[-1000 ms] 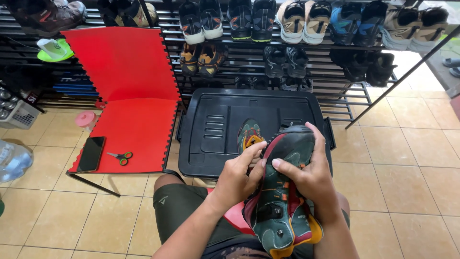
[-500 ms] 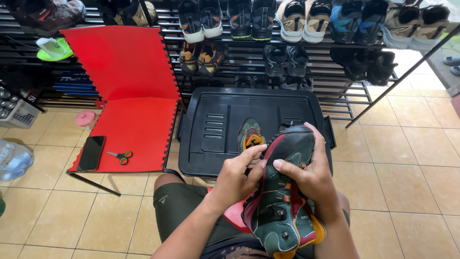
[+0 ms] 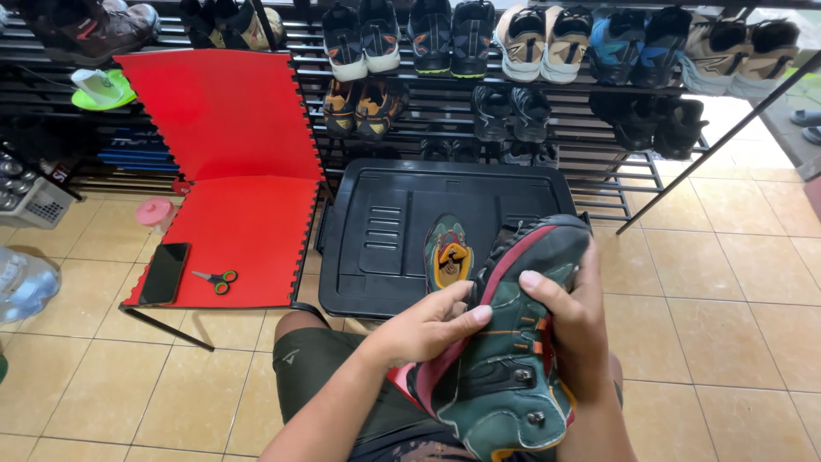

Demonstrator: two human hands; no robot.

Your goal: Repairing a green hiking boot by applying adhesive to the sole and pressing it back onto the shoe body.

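Both hands clamp a green hiking boot (image 3: 505, 359) over the lap, its long axis running from the lap up and away toward the toe. Right hand (image 3: 569, 329) wraps the boot's right flank, fingers curled over the upper, wrist bent inward. Left hand (image 3: 423, 329) presses the left flank, thumb across the tongue. Just beyond the grip, the matching boot (image 3: 447, 254) lies on a black plastic lid (image 3: 385, 231). Farther left: scissors (image 3: 216, 279) and phone (image 3: 164, 272) on a red foam mat (image 3: 248, 214). Farthest: the shoe rack (image 3: 599, 128).

The green shoe (image 3: 505, 376) runs off the near edge, its heel end unseen (the right hand (image 3: 577, 329) covers its right side). Far shelf's top shoes (image 3: 445, 34) are cropped.
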